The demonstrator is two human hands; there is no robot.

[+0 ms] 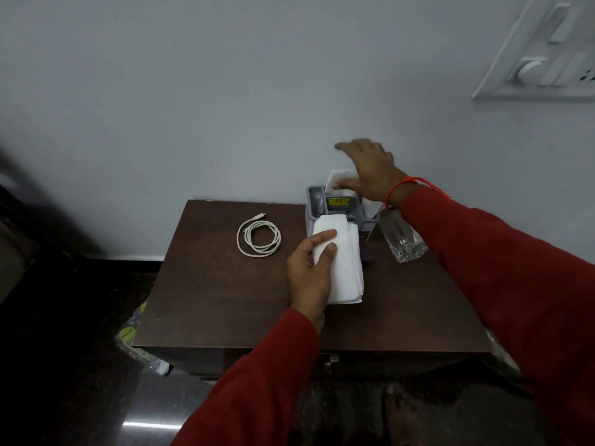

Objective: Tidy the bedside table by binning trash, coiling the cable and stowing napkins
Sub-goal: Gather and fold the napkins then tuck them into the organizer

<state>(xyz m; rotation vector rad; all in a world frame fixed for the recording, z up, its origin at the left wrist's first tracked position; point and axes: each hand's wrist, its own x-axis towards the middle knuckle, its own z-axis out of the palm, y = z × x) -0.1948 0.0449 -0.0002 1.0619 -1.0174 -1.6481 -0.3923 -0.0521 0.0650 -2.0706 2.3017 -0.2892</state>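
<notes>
Gripping a folded stack of napkins (343, 265) between thumb and fingers, the left hand (310, 272) holds it above the table (225, 294), just before the grey holder (338, 209). Right hand (370, 172) hovers over the holder, fingers spread, touching a napkin (338, 177) standing in it. Coiled cable (258, 236) lies left (white, on the tabletop). Glass (402, 239) stands right of the holder.
</notes>
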